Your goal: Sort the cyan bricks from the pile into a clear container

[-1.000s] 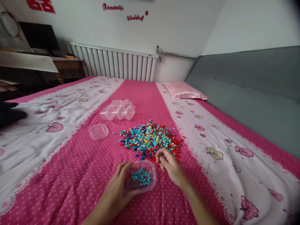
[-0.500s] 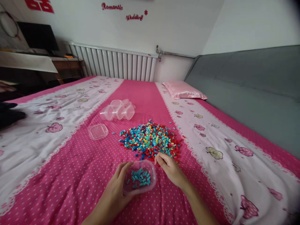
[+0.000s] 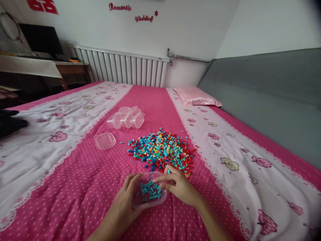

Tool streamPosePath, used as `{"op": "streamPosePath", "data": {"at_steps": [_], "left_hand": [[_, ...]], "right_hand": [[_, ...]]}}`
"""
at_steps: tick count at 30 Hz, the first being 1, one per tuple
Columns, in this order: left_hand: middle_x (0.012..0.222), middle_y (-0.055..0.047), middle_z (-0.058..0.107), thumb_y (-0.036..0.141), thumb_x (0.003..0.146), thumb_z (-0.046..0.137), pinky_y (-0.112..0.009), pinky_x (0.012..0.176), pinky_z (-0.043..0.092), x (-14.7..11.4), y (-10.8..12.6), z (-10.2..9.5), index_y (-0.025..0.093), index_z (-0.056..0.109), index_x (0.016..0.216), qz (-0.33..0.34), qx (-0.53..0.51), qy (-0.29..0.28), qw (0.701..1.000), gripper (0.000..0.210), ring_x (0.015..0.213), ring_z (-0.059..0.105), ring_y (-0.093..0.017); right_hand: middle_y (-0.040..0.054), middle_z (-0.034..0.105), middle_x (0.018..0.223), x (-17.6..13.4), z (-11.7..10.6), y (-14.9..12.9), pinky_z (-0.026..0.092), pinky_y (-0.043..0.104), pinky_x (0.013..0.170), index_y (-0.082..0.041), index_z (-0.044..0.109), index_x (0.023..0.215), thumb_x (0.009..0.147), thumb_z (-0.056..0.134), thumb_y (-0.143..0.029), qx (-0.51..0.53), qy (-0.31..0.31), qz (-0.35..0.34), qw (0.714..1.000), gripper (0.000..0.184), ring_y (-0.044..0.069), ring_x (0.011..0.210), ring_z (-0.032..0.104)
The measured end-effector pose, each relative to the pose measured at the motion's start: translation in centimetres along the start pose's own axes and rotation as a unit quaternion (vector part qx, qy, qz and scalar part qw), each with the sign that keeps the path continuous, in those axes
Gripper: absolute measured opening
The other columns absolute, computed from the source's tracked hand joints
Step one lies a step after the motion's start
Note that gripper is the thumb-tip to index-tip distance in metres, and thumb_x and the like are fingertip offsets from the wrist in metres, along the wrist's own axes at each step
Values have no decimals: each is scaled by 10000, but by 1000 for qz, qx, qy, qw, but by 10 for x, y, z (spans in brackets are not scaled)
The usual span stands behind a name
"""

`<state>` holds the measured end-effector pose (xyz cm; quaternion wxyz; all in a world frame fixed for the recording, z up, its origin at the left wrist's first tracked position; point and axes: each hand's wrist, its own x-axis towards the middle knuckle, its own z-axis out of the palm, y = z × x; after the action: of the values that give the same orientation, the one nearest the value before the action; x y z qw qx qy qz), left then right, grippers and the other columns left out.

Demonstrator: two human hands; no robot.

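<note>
Bricks [image 3: 160, 149] lie heaped in many colours on the bed [image 3: 82, 187], well in from its far edge by the radiator [image 3: 125, 67]. From where I stand, the tub [image 3: 150, 205] is just on the near side of that heap, with teal ones [image 3: 149, 190] spread loosely over its floor. The left hand [image 3: 126, 197] has it by the left side, fingers wrapped round the wall. The right hand [image 3: 179, 185] is over the right rim, forefinger and thumb only narrowly apart. A teal brick [image 3: 169, 171] shows by its curled fingers; whether it is gripped, I cannot tell.

To my mind, the step is adding teal to teal, and it would go best with the fingertips well inside the rim before they part, so nothing bounces out. I would keep the left grip light, as thin walls probably flex, and hold the opening level. Short trips from the heap's near edge should suit. The lid [image 3: 105, 141] lies apart, toward the bed's left edge, out of the way.
</note>
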<state>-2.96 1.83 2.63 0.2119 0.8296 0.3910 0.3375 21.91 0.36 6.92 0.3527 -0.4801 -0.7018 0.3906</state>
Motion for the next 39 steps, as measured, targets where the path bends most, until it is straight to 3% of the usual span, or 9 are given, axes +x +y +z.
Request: {"op": "streamPosePath", "data": {"at_steps": [3,7,10,14,21,28,34,39], "left_hand": [[1349,-114,559,186,782,749,-462,975,574,0,0,0,293,381,1425,5,1,6,1000,748,1205,634,-316],[1345,-111,565,190,780,751,-453,967,580,0,1,0,290,392,1421,9,3,9,1000,742,1187,644,-307],[1338,-104,570,181,783,746,-440,964,582,0,1,0,289,402,1418,7,-2,8,1000,730,1185,645,-300],[1331,-103,573,204,797,749,-436,961,583,1,3,-1,293,412,1410,2,-10,8,1000,705,1178,649,-297],[1329,-111,586,219,784,755,-441,964,580,2,3,-2,281,427,1399,0,-8,9,1000,700,1178,653,-308],[1364,-112,576,199,788,753,-444,989,565,-1,0,0,290,408,1424,-5,-1,4,1000,730,1210,637,-309],[1347,-109,578,171,771,744,-444,965,580,0,1,-1,289,406,1424,3,-4,6,1000,745,1184,648,-309],[1344,-116,562,192,791,755,-474,975,571,0,3,-1,294,386,1425,6,-8,3,1000,740,1203,630,-317]], "right_hand": [[12,452,915,-2,-1,-3,427,284,756,-337,726,1180,950,556,-535,6,-5,6,1000,348,161,775,490],[27,551,996,-4,-2,-4,425,319,859,-326,616,1286,1026,397,-420,45,62,14,997,353,196,903,531],[16,572,951,-3,-3,0,414,306,821,-272,645,1132,1001,383,-301,71,98,15,993,294,187,862,526],[9,559,849,1,-4,5,396,292,761,-228,633,950,965,381,-224,62,100,4,993,252,173,798,518],[-22,561,807,2,0,9,418,281,732,-240,515,1050,1001,448,-345,97,109,8,989,134,156,752,557],[-47,561,727,2,3,9,416,273,682,-248,436,942,947,566,-525,140,111,26,983,306,152,693,578],[-33,516,711,2,1,7,348,259,597,-217,590,856,822,680,-639,74,98,7,992,433,135,643,479],[10,539,817,2,1,4,376,271,631,-247,760,922,852,643,-623,23,85,-25,996,400,145,693,495]]}}
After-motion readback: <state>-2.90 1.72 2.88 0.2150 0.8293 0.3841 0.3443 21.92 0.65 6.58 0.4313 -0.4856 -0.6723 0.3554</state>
